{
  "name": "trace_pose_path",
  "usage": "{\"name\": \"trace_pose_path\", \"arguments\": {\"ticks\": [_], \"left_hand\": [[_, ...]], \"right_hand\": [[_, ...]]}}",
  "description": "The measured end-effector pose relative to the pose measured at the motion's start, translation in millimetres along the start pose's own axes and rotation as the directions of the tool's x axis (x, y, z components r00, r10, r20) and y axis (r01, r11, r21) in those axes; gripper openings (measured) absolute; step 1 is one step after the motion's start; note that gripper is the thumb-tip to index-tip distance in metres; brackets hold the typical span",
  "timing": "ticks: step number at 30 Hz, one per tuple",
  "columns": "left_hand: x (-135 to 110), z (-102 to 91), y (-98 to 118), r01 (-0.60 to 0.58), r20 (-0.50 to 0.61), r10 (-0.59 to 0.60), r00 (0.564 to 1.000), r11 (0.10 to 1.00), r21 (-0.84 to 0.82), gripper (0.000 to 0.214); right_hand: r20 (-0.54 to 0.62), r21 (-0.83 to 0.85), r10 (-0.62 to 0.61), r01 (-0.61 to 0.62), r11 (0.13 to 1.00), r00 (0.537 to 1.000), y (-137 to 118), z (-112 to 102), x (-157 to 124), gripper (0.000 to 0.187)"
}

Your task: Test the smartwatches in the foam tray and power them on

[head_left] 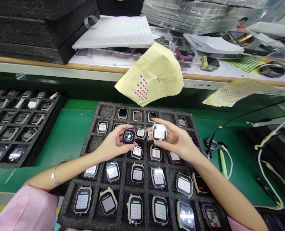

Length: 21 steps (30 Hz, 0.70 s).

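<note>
Over a black foam tray (99, 110) both my hands are raised, each with a watch case that has no strap. My left hand (116, 141) grips a purple smartwatch (128, 136) whose lit screen shows a dark watch face. Between the fingers and thumb of my right hand (177, 138) is a pale smartwatch (159, 132) with a bright, mostly white screen. The two watches are apart, side by side. In the tray's compartments lie several more watch cases, such as a beige one (82, 199) and a purple one (211, 216); many screens show white grids.
A second foam tray of watches (42, 126) is at the left on the green bench (70, 128). Yellow sticker sheets (157, 70) hang from the shelf edge above. Papers (118, 32) and black foam (24, 35) sit on the shelf. Cables (260, 163) run along the right.
</note>
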State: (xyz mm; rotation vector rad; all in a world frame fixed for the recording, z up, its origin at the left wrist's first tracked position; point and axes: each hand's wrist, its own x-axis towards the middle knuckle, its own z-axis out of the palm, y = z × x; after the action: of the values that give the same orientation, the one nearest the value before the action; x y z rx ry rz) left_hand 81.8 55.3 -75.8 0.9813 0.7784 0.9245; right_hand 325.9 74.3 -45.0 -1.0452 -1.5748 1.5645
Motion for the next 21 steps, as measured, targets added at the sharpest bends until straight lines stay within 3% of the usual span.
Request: {"name": "trace_pose_path", "arguments": {"ticks": [2, 4, 7, 11, 14, 17, 19, 21], "left_hand": [[0, -0.2, 0, -0.002, -0.007, 0.002, 1.000, 1.000, 0.013, 0.061], [-1, -0.4, 1, -0.002, -0.020, 0.002, 1.000, 0.999, 0.035, 0.062], [-1, 0.0, 2, 0.015, -0.039, -0.013, 0.999, 0.998, 0.062, 0.059], [-1, 0.6, 2, 0.027, -0.043, -0.024, 0.999, 0.997, 0.075, 0.056], [-1, 0.6, 1, 0.030, -0.044, -0.027, 0.999, 0.997, 0.074, 0.056], [0, 0.4, 0, 0.030, -0.044, -0.026, 0.999, 0.997, 0.071, 0.055], [0, 0.1, -1, 0.032, -0.039, -0.029, 0.999, 0.997, 0.069, 0.056], [0, -0.6, -2, 0.023, -0.035, -0.020, 0.999, 0.997, 0.079, 0.056]], "right_hand": [[-0.092, -0.144, -0.065, 0.052, 0.988, 0.994, 3, -21, 11, 0.060], [-0.159, -0.368, -0.171, 0.102, 0.924, 0.972, 10, -45, 25, 0.055], [-0.165, -0.725, -0.291, 0.084, 0.683, 0.942, 22, -78, 40, 0.050], [-0.012, -0.919, -0.181, 0.061, 0.390, 0.983, 25, -100, 39, 0.052], [0.051, -0.970, -0.052, 0.062, 0.234, 0.997, 11, -104, 31, 0.052], [0.093, -0.968, -0.078, 0.108, 0.224, 0.993, -7, -96, 32, 0.047], [0.123, -0.942, -0.147, 0.162, 0.295, 0.981, -13, -83, 40, 0.036], [0.085, -0.912, -0.149, 0.138, 0.386, 0.985, -11, -65, 52, 0.028]]}}
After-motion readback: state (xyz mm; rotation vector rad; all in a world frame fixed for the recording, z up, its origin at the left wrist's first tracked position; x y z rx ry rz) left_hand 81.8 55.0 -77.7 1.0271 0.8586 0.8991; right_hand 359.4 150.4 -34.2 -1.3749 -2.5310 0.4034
